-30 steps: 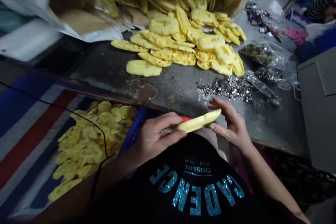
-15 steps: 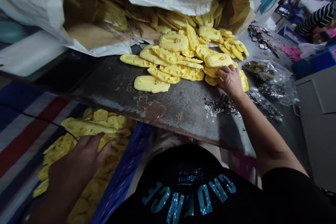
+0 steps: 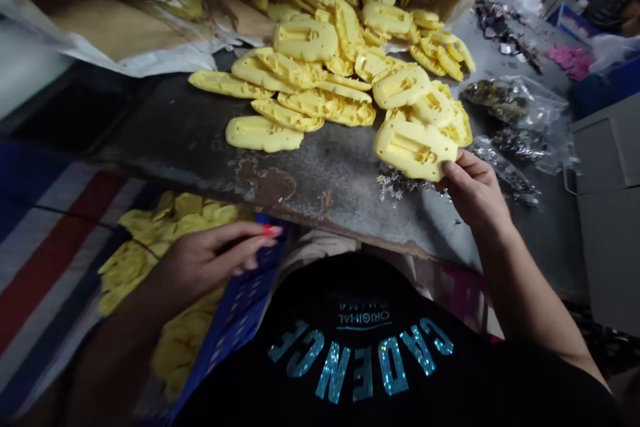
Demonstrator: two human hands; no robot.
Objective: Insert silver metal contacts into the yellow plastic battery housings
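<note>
My R hand [image 3: 475, 190] has 1 yellow plastic pc. [image 3: 397, 152], pinched at its R end w/ my thumb on top. It has a long dip in the middle & small holes, & it's tilted up in front of the big yellow pile [image 3: 300, 73] on the gray table [image 3: 340, 170]. Can't tell if it touches the pile. Shiny silver bits [image 3: 393, 185] poke out past its low edge.

My L hand [image 3: 215, 257] is by the blue basket [image 3: 245, 307], well apart from the pc. Its thumb & 1st finger are close tog., w/ a bit of red [image 3: 271, 231] at the tip. Can't tell if it's got anything. More yellow pcs. [image 3: 180, 347] sit next to the basket's wall.

Behind the pile there's a big white bag [image 3: 145, 67], mouth wide, lots of yellow inside. Clear bags [image 3: 530, 103] w/ small bits are on the R.
</note>
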